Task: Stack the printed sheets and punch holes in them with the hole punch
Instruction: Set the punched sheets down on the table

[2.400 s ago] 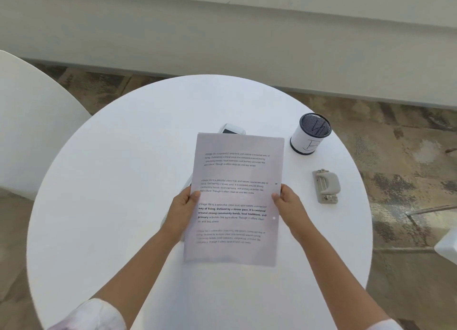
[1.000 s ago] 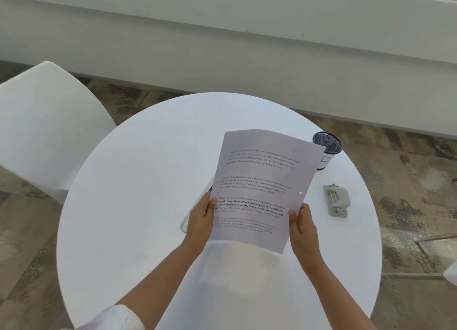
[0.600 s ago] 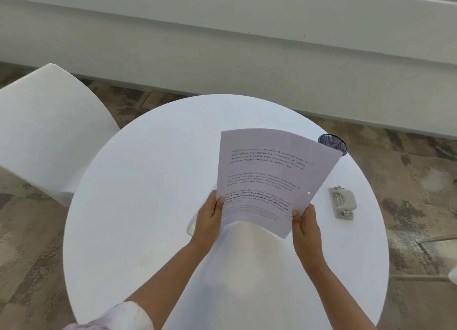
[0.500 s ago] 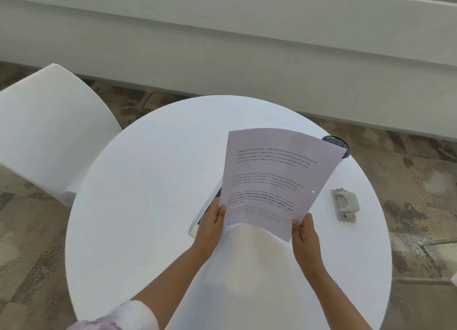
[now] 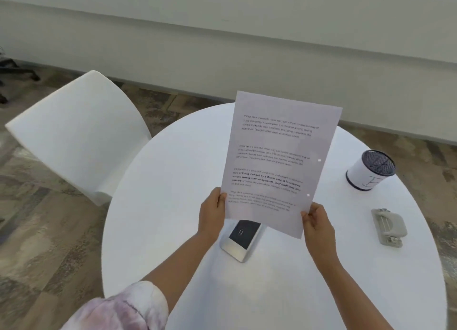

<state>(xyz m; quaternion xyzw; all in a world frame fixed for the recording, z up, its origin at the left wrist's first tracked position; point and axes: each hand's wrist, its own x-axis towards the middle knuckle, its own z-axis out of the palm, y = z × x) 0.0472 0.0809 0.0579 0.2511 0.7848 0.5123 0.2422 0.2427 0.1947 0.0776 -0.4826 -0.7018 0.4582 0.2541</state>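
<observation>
Round white surface [image 5: 173, 206], bearing hole punch [image 5: 389, 227], cup [image 5: 371, 169], device [image 5: 241, 239]; printed sheets [image 5: 279, 161] being held upright above, half hiding device; left hand [image 5: 213, 213] and right hand [image 5: 317, 222] fingers pinching lower corners.

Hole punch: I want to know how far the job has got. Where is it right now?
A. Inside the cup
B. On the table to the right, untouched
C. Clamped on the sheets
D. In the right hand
B. The hole punch lies alone on the table, while the left hand and right hand hold the sheets up, which already show two holes near the right edge.
</observation>
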